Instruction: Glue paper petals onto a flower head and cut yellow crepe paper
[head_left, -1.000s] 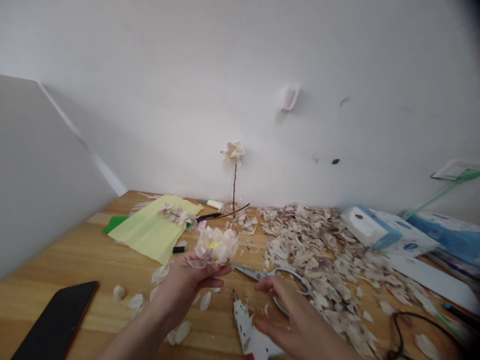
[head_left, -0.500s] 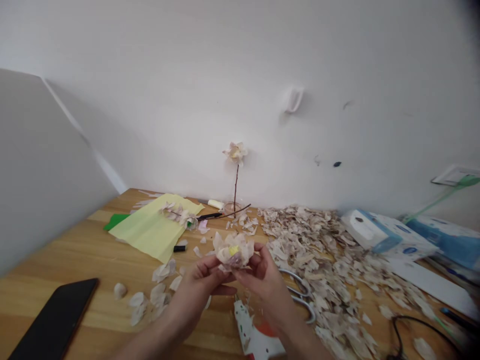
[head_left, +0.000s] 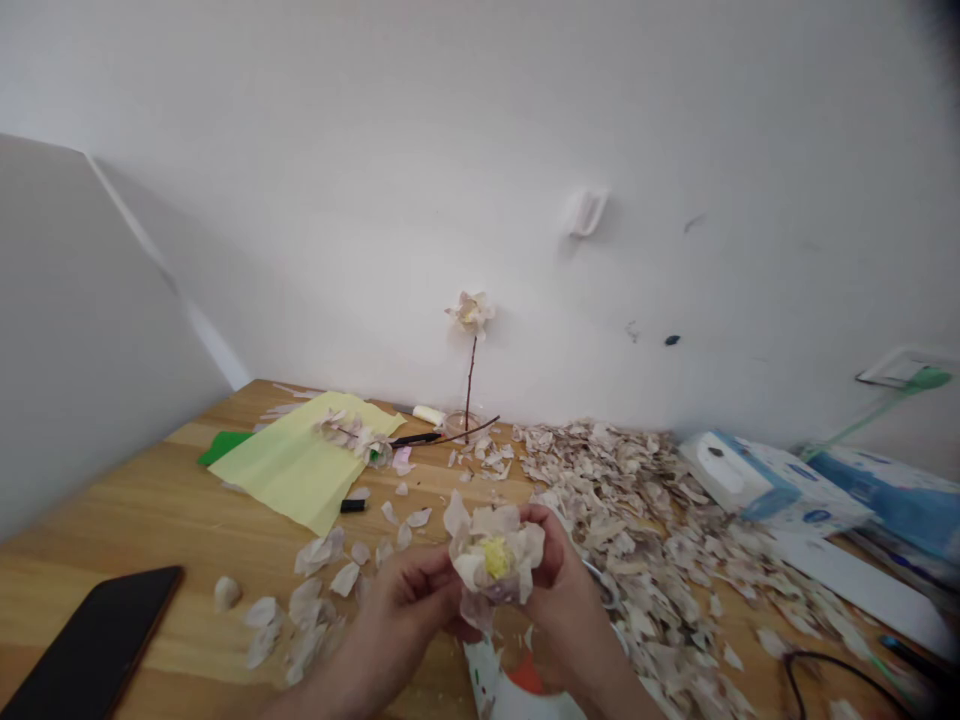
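Note:
Between my two hands is a handmade flower [head_left: 497,556] with pale, papery petals and a yellow centre, its face tipped toward me. My left hand [head_left: 424,600] is closed on its left side and underside, fingers pinched. Fingers of my right hand [head_left: 559,590] curl behind its right edge, with the thumb low at the front. The stem end, if any, is hidden by the hands. Beneath them lies a white glue gun [head_left: 510,695] with a red-orange part, partly covered by my right wrist. Scissors [head_left: 604,585] show only a grey handle beside that wrist.
A finished flower [head_left: 472,314] stands on a twig in a clear round holder [head_left: 465,427]. Yellow crepe paper [head_left: 292,475] lies at left, a phone [head_left: 94,640] nearer me. Dried petals [head_left: 607,480] heap at right before tissue packs [head_left: 780,480] and a black cable [head_left: 795,680].
Both hands have brought the flower slightly lower and to the right, closer to me. It is tilted so more of the yellow centre shows. My right hand now covers more of the scissors.

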